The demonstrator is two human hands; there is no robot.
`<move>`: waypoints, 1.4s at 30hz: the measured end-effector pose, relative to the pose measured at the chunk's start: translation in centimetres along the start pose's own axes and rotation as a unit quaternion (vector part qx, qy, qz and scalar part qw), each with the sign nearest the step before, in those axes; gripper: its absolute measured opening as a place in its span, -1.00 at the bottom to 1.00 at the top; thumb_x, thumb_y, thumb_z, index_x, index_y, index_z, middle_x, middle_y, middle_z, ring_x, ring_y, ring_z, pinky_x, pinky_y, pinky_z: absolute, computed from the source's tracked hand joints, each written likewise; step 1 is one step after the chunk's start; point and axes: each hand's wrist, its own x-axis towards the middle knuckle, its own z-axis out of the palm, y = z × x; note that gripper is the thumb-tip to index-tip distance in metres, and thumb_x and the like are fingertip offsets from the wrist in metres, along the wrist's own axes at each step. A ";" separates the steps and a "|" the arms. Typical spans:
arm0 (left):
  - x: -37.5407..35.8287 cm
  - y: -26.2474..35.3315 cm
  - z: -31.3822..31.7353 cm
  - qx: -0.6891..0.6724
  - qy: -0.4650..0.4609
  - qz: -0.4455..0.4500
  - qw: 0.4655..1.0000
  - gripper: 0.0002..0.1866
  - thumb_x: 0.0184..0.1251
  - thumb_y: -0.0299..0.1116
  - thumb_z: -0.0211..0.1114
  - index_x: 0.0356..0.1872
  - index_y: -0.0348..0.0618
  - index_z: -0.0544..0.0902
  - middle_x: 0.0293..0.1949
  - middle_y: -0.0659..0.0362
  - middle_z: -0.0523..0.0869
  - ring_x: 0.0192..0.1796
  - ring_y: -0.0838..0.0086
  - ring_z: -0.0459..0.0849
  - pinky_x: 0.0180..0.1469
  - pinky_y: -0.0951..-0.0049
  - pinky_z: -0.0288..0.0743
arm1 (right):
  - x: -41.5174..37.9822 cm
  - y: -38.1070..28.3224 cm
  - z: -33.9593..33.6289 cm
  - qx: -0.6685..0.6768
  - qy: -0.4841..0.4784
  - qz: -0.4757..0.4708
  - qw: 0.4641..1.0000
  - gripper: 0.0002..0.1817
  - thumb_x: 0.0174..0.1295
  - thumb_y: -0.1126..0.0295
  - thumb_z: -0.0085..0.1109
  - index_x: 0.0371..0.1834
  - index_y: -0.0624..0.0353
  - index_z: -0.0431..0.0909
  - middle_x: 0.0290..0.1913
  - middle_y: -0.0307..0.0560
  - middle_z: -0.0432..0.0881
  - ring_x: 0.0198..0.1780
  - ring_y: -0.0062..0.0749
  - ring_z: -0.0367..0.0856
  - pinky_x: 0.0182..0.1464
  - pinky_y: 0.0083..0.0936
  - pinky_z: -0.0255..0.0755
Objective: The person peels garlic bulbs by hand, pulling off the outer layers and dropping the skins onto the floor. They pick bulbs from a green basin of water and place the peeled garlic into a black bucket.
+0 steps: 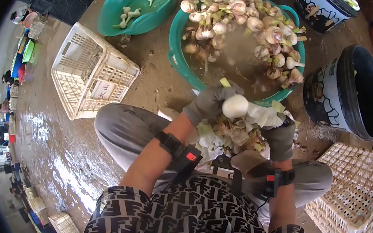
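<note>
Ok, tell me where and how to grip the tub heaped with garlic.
Take the tub by its near-left handle and far-right handle, coming from both sides at once. They jut out across the rim from each other, and the heaped garlic looks heavy, so a balanced hold seems safest.
</note>
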 end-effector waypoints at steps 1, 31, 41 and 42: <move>-0.3 -0.4 -0.4 0.095 0.025 0.044 0.994 -0.67 0.21 -0.34 0.25 -0.03 -0.25 0.50 -0.15 0.13 0.61 -0.11 0.42 0.59 0.00 0.38 0.48 | -0.3 -0.3 0.1 -0.045 0.014 -0.030 0.998 -0.64 -0.16 0.40 0.41 -0.24 0.20 0.56 -0.40 -0.15 0.66 -0.35 -0.46 0.65 -0.27 -0.58 0.51; 24.0 3.6 5.4 0.744 -0.056 0.060 0.663 -0.35 -0.06 -0.24 0.35 0.15 -0.06 0.37 0.05 -0.05 0.46 0.17 0.10 0.40 0.20 0.29 0.27 | 6.0 4.8 -5.4 0.485 -0.042 0.174 0.856 -0.52 0.25 0.30 0.04 0.22 0.22 0.30 -0.11 -0.03 0.54 -0.19 -0.41 0.55 -0.19 -0.58 0.45; 7.6 1.0 2.8 0.529 -0.031 0.040 0.847 -0.19 -0.22 -0.13 0.52 0.13 -0.17 0.36 0.07 -0.07 0.48 0.13 0.11 0.46 0.18 0.28 0.33 | 6.0 4.9 2.1 0.387 -0.005 0.305 0.870 -0.70 0.18 0.20 0.21 -0.17 0.20 0.53 -0.53 -0.31 0.47 -0.63 -0.72 0.37 -0.61 -0.77 0.21; 5.8 0.9 3.1 0.540 -0.031 0.042 0.840 -0.19 -0.22 -0.13 0.52 0.13 -0.17 0.36 0.09 -0.06 0.46 0.14 0.12 0.45 0.18 0.28 0.33 | 5.8 4.0 2.7 0.351 -0.025 0.299 0.887 -0.71 0.18 0.20 0.22 -0.21 0.20 0.53 -0.56 -0.32 0.46 -0.65 -0.72 0.35 -0.62 -0.77 0.20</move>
